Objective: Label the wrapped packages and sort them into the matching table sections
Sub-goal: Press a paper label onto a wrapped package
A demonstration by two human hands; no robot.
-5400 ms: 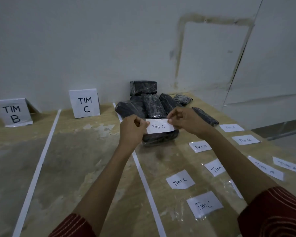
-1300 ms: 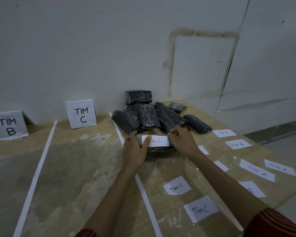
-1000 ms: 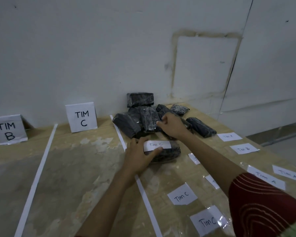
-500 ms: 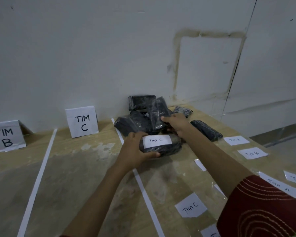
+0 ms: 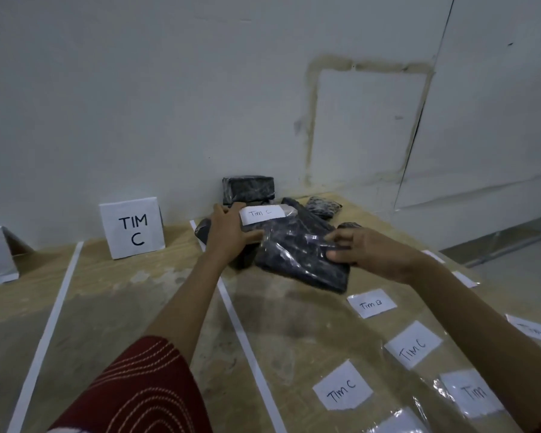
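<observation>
Quick tally: there were two standing white paper signs, two white tape lines across the desk, and roughly eight loose white paper labels lying flat, some half hidden. Black plastic-wrapped packages came to about six, but the pile overlapped too much to be sure.

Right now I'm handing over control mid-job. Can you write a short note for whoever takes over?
The left hand grips the labelled package, marked Tim C, by its left end, right of the white tape line.
The right hand pinches the right end of an unlabelled package with its fingers, in front of the pile.
Done: one package is labelled Tim C.
Left: set it in the section with the TIM C sign, label the package in the right hand from the loose labels, then work through the pile.
</observation>
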